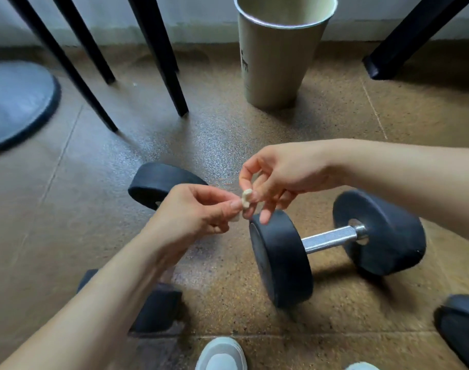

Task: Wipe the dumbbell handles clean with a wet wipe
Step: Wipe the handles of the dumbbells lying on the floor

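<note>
**Small wipe pinched between both hands above the dumbbells**

Head view: White shoe toe (221, 353) sits at the bottom edge, closest to the lens, on the speckled brown floor (334, 145). Just above it, the left hand (193, 212) and right hand (278, 174) meet in mid-air, fingertips closed together on a small, crumpled whitish wet wipe (246, 200); the other fingers of the right hand are loosely spread. The wipe is tiny and bunched, so how much of it is folded inside the fingers cannot be told.

It looks soft, limp and light, probably damp and a little slippery; pulling at opposite edges with fingertips would open it, and wrapping it round a bar would suit wiping.

Below and right of the hands, a dumbbell (334, 241) lies on the floor, its long axis running from lower left to upper right. Its metal handle (329, 239) is bare and shiny between two black end weights. It looks heavy and rigid and liable to roll, so an end weight is the place to steady it. A second dumbbell (161, 185) lies partly hidden beneath the left forearm; its handle is out of sight. A tall beige bin (276, 62) stands beyond.
</note>
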Action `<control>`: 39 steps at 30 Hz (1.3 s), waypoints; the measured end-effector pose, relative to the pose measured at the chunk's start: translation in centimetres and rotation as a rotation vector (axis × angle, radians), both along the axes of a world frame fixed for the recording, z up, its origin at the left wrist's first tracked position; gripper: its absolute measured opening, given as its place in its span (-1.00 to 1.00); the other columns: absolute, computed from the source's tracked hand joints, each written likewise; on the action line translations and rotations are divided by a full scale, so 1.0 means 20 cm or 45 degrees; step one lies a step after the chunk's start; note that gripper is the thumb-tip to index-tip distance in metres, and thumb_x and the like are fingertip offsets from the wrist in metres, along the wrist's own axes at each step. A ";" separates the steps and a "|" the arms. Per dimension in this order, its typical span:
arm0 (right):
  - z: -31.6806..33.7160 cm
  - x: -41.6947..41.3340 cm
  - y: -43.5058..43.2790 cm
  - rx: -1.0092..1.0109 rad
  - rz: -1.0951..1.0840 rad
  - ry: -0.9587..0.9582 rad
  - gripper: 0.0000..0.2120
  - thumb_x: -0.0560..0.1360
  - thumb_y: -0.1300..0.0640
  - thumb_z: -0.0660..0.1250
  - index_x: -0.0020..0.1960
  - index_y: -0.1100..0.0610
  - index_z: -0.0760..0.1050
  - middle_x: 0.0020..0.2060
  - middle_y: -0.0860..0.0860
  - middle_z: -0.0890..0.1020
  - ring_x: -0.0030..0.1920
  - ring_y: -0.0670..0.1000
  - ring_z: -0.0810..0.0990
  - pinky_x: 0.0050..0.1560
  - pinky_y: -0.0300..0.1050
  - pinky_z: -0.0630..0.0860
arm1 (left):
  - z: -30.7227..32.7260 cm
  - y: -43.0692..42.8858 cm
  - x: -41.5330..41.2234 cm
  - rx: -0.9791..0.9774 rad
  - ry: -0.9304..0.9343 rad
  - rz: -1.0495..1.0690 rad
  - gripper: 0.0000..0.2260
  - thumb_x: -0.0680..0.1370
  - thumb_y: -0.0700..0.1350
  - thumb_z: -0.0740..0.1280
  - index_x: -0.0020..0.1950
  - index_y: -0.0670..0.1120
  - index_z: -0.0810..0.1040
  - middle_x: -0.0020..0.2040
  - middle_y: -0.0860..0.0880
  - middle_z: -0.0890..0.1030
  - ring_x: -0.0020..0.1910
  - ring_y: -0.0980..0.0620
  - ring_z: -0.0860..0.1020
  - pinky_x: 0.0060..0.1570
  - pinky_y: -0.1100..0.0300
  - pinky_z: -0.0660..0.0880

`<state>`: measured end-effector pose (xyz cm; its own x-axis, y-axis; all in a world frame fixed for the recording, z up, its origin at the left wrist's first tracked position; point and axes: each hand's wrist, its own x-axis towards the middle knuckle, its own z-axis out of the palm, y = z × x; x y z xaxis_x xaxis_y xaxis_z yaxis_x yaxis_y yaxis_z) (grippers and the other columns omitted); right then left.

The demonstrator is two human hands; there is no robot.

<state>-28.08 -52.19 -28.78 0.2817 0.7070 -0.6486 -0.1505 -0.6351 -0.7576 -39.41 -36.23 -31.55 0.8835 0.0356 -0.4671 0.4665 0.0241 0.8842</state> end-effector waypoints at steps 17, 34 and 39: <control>0.10 -0.21 0.60 0.490 0.094 -0.792 -0.70 0.38 0.20 0.52 0.07 0.13 0.54 -0.29 0.02 0.66 -0.35 -0.13 0.64 -0.23 -0.12 0.60 | 0.30 0.43 -0.18 0.523 -0.042 0.268 -0.82 0.44 -0.05 0.42 -0.15 -0.17 0.56 -0.30 -0.05 0.58 -0.32 0.14 0.51 -0.36 0.36 0.41; -0.73 -0.53 0.84 0.135 -0.807 -0.598 -0.88 0.38 0.04 0.52 -0.28 0.00 0.60 -0.40 -0.14 0.57 -0.38 -0.20 0.45 -0.25 -0.27 0.37 | -0.34 0.65 -0.57 1.247 -0.019 -0.003 -0.79 0.37 0.26 0.36 -0.19 0.15 0.58 -0.08 0.16 0.53 -0.01 0.15 0.51 0.10 0.05 0.45; -0.88 -0.67 0.86 0.058 -0.951 -0.874 -0.92 0.40 0.20 0.48 -0.14 0.04 0.67 -0.15 0.00 0.63 -0.19 -0.05 0.58 -0.02 -0.13 0.52 | -0.38 0.72 -0.64 1.171 0.153 -0.280 -0.10 0.18 0.54 0.16 0.42 0.10 0.31 0.46 0.09 0.27 0.49 0.08 0.16 0.46 0.12 0.14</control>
